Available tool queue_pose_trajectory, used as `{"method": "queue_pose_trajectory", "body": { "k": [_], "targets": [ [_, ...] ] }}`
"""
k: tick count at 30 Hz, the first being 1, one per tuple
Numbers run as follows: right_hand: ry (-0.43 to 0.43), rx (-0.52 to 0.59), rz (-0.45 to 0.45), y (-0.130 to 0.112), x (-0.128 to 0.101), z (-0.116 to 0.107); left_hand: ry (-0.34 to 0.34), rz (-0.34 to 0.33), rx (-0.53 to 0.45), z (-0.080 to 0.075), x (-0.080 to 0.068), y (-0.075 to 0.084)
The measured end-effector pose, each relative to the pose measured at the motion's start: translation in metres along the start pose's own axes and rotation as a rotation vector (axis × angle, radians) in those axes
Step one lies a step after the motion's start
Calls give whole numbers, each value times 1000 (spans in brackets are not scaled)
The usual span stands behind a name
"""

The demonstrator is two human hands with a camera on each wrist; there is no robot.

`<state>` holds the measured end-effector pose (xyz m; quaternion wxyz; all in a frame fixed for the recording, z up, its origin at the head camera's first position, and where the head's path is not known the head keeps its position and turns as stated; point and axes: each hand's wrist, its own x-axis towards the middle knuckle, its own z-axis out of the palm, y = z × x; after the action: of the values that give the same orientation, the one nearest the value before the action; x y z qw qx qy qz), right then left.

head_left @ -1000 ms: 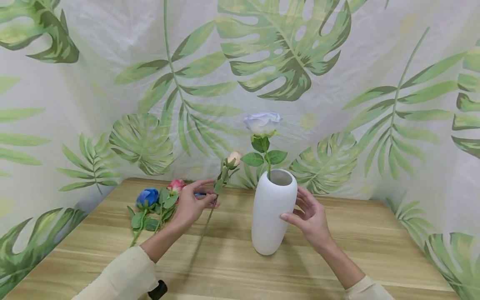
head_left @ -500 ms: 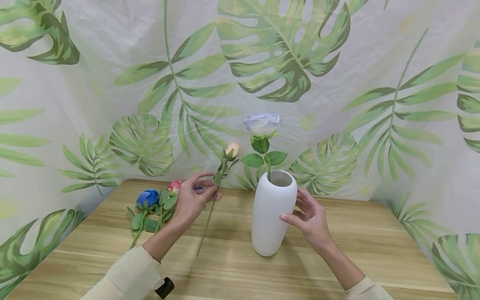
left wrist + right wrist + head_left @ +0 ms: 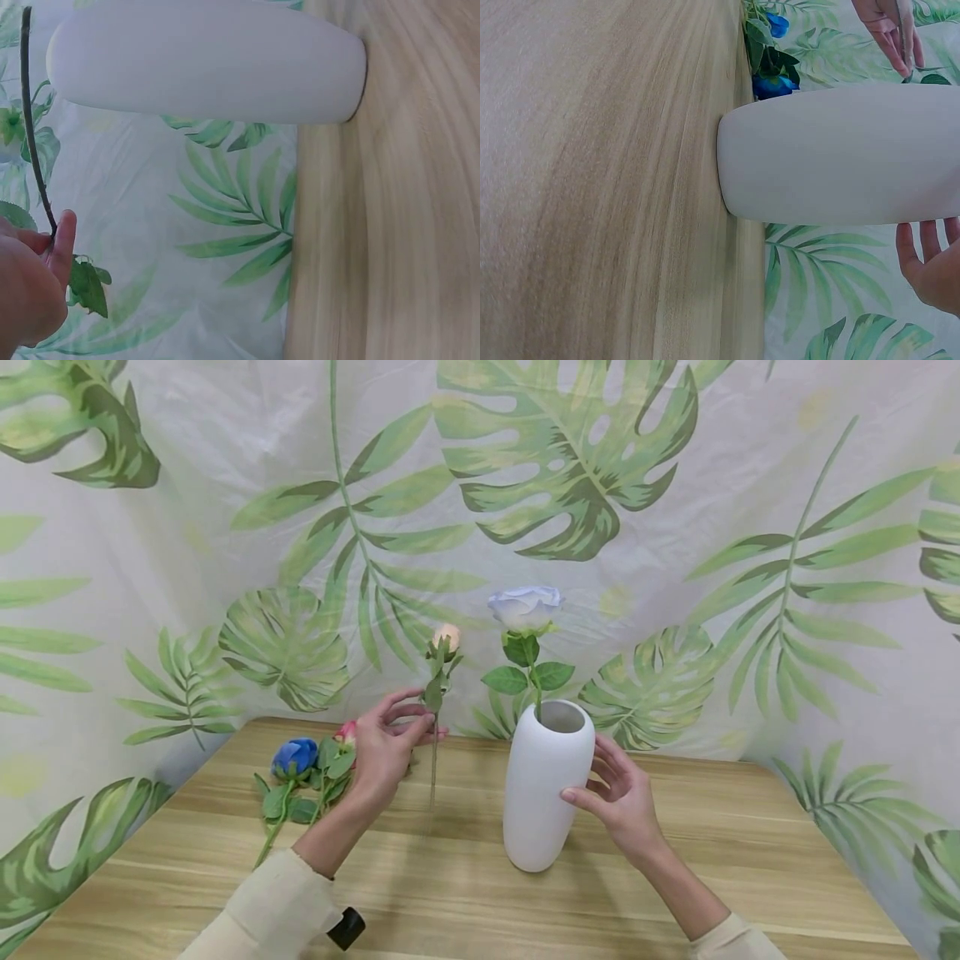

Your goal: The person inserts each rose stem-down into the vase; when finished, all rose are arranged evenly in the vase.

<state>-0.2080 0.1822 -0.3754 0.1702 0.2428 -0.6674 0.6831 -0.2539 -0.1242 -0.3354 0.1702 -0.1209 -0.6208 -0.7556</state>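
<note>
My left hand (image 3: 420, 731) pinches the thin stem of a peach rosebud (image 3: 446, 637) and holds it nearly upright above the wooden table (image 3: 465, 902), left of the white vase (image 3: 543, 785). The stem's lower end hangs free over the table. In the left wrist view the stem (image 3: 34, 150) curves up from my fingers (image 3: 61, 240) with the vase (image 3: 210, 60) beyond. My right hand (image 3: 596, 772) rests with straight fingers against the vase's right side. A pale blue-white rose (image 3: 525, 606) stands in the vase. The right wrist view shows the vase (image 3: 847, 154) and my fingertips (image 3: 930, 247) beside it.
A blue rose (image 3: 294, 756) and a pink rose (image 3: 347, 731) lie on the table at the back left, behind my left hand. A leaf-print cloth (image 3: 675, 527) hangs close behind and around the table. A black wrist mount (image 3: 347, 928) shows at my left sleeve.
My left hand has lifted the peach rosebud and swung its stem from slanted to nearly upright, the end now off the table. The right hand and vase have stayed still.
</note>
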Motion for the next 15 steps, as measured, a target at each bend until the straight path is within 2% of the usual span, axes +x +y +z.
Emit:
{"method": "queue_pose_trajectory", "body": {
  "k": [10,15],
  "targets": [
    [5,8,3,0,0,0,166,131,-76,12,1,7],
    [7,8,8,-1,0,0,201,197,-113,18,3,10]
  ]
}}
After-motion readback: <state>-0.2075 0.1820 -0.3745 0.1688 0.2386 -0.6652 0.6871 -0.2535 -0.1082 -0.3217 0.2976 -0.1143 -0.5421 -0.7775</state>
